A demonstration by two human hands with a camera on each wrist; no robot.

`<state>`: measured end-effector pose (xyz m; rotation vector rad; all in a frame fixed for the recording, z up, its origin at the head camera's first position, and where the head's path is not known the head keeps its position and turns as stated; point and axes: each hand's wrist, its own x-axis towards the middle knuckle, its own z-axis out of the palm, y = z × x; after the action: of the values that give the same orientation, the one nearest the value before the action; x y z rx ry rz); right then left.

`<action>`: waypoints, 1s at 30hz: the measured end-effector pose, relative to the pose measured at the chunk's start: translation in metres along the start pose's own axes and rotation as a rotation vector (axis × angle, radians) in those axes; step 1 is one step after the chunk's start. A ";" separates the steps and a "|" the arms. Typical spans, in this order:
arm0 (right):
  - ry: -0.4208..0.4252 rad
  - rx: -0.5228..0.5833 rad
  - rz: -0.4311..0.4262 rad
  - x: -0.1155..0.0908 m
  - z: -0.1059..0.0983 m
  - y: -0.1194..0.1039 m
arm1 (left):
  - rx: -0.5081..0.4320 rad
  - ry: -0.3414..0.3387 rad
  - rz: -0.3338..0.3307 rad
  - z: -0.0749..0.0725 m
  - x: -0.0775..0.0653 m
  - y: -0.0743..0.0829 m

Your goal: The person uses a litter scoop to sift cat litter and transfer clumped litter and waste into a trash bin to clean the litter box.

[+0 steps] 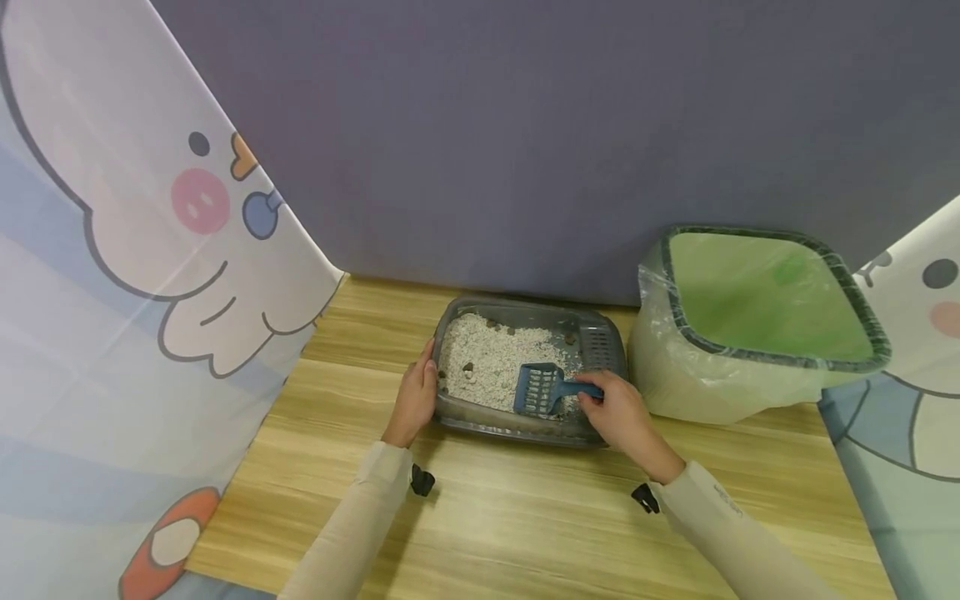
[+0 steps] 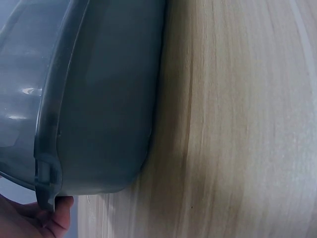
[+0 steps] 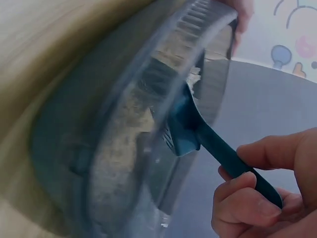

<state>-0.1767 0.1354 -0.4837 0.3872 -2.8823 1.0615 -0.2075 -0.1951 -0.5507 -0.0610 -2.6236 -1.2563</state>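
A grey litter box holds pale granular litter with several dark clumps on it. My left hand grips the box's left rim; in the left wrist view its fingers curl under the rim's edge. With my right hand I hold a blue slotted litter scoop by its handle, thumb and fingers wrapped round it in the right wrist view. The scoop's slotted head lies over the litter at the front right of the box, pointing left.
Right of the box stands a pale bin lined with a clear plastic bag, its green inside showing. A grey partition rises behind the wooden table. Cartoon-printed sheets hang at both sides.
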 end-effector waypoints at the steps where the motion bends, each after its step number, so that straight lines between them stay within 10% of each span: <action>1: -0.010 0.002 -0.001 -0.001 0.001 0.002 | 0.002 0.003 0.005 0.000 0.000 0.000; 30: -0.306 0.000 0.003 0.048 0.067 -0.027 | 0.003 0.001 -0.027 0.000 0.001 0.001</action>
<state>-0.2132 0.0620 -0.5118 0.5943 -3.1455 1.0895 -0.2087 -0.1945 -0.5494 -0.0241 -2.6341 -1.2603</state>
